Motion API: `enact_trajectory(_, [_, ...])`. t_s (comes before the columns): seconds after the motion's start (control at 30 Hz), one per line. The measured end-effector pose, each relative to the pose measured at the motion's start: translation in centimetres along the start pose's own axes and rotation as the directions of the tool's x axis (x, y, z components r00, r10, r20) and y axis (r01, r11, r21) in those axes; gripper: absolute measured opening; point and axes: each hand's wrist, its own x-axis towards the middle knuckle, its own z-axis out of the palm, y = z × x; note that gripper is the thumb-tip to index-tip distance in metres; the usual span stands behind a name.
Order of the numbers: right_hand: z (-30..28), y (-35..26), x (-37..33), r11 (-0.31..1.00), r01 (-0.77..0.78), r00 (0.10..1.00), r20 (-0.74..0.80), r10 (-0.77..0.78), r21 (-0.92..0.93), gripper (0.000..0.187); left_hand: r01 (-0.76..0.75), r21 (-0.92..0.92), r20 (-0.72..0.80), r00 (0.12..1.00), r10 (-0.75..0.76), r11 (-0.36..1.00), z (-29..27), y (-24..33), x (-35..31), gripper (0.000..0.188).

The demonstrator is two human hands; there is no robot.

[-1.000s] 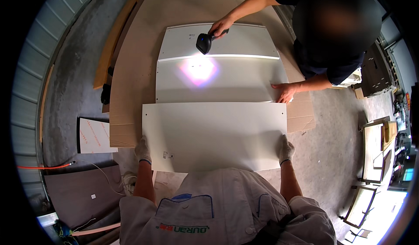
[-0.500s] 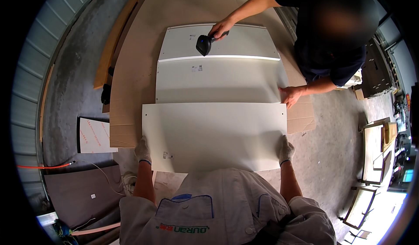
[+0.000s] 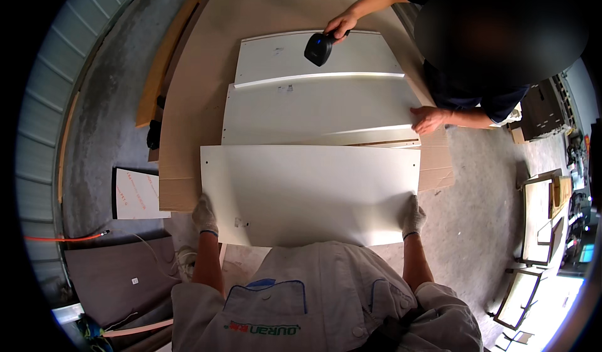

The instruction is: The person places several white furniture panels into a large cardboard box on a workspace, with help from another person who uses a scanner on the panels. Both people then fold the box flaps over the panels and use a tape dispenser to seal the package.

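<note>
"Left hand [image 3: 204, 217] and right hand [image 3: 414, 216], both gloved: what is being held?"

"One white front panel [image 3: 310, 192] is being gripped by its two ends, a hand closed on each; the fingers beneath are being hidden by it."

"And where is it being held?"

"Just ahead of the pale jacket [image 3: 332, 289], label [image 3: 241, 223] upward, near the middle panel [image 3: 316, 110]. Whether its weight is being partly borne by the cardboard [image 3: 182, 164] cannot be told."

"Which step is being carried out?"

"Holding, it seems, while the farther boards are being attended to: a black scanner [image 3: 318, 49] is being held above the far panel [image 3: 360, 57] by a co-worker [image 3: 467, 91], and the middle panel's right end is being touched too."

"What is being called for next?"

"Presumably, both ends being moved evenly, with the co-worker's reach being left clear and no corner being knocked against the middle panel."
</note>
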Motion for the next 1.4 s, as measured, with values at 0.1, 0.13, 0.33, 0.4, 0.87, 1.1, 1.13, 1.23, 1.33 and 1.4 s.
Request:
enact_trajectory(0.1, [1.4,-1.6,-2.0,0.999,0.009,1.000,0.007,-0.009,0.034,0.053,0.019,-0.051,-0.072,0.997,-0.022,0.999,-3.2,-2.7,2.1,0.061])
enact_trajectory(0.13, [1.1,-1.4,-1.8,0.999,0.010,1.000,-0.004,-0.010,0.037,0.053,0.018,-0.052,-0.060,0.998,-0.021,0.999,-2.8,-2.6,1.7,0.061])
enact_trajectory(0.33, [-0.1,-1.2,-1.0,0.995,0.040,0.998,-0.044,-0.036,0.095,0.052,0.082,-0.300,-0.121,0.985,-0.123,0.951,-1.4,-0.9,-1.5,0.062])
enact_trajectory(0.4, [-0.1,-1.4,-1.3,0.986,0.006,1.000,0.000,-0.006,0.164,0.052,0.165,-0.301,-0.155,0.963,-0.219,0.939,-0.9,-0.2,-2.0,0.061])
enact_trajectory(0.87, [-0.9,-1.2,-1.0,0.999,0.017,1.000,-0.007,-0.017,0.028,0.053,0.111,-0.282,-0.062,0.989,-0.134,0.953,-2.3,-2.5,-1.4,0.065])
enact_trajectory(1.1, [-1.5,-1.2,-1.4,0.999,0.019,1.000,0.002,-0.019,0.046,0.054,0.117,-0.245,-0.056,0.989,-0.135,0.962,-2.1,-2.1,-1.0,0.066])
enact_trajectory(1.13, [-1.6,-1.1,-1.4,0.999,0.020,1.000,-0.001,-0.020,0.046,0.054,0.120,-0.202,-0.072,0.988,-0.137,0.972,-2.1,-2.2,-1.0,0.067])
enact_trajectory(1.23, [-1.8,-0.7,-1.2,0.998,0.032,0.999,-0.010,-0.031,0.050,0.054,0.110,-0.085,-0.094,0.989,-0.117,0.990,-2.1,-2.2,-0.9,0.069])
enact_trajectory(1.33, [-2.1,-0.4,-1.2,0.998,0.043,0.999,-0.016,-0.043,0.041,0.054,0.117,-0.001,-0.089,0.989,-0.116,0.993,-1.7,-1.3,-1.6,0.071])
enact_trajectory(1.4, [-2.4,-0.4,-1.2,0.999,0.035,0.999,-0.041,-0.035,0.017,0.054,0.138,0.011,-0.073,0.988,-0.137,0.990,-0.9,-0.8,-1.9,0.072])
